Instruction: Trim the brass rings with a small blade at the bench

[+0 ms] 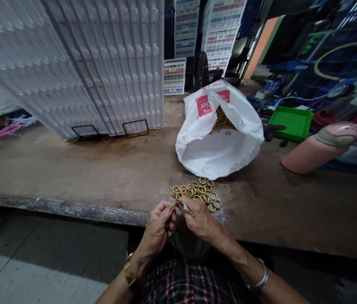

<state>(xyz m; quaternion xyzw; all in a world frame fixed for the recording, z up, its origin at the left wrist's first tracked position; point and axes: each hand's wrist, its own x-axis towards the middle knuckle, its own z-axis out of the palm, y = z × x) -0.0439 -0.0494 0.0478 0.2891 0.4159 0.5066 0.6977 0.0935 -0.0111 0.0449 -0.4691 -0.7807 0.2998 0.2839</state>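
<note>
My left hand (pixel 160 223) is closed, pinching a small brass-coloured ring (pixel 174 204) between thumb and fingertips just off the table's front edge. My right hand (pixel 201 217) is wrapped round a small metal hand tool, seemingly pliers (pixel 184 206), whose tip meets the ring; its handles are mostly hidden in the palm. A loose pile of similar brass-coloured rings (pixel 199 189) lies on the wooden table right beyond both hands. Behind the pile, a white plastic sack (pixel 219 154) lies with its mouth towards me, and more rings (pixel 224 120) show inside it.
Tall stacks of clear ribbed plastic trays (pixel 118 63) stand on the table (pixel 127 169) at the left, by black wire stands (pixel 135 128). To the right are a green tray (pixel 292 123) and a tilted pink bottle (pixel 320 147). White crates (pixel 219 31) are stacked behind.
</note>
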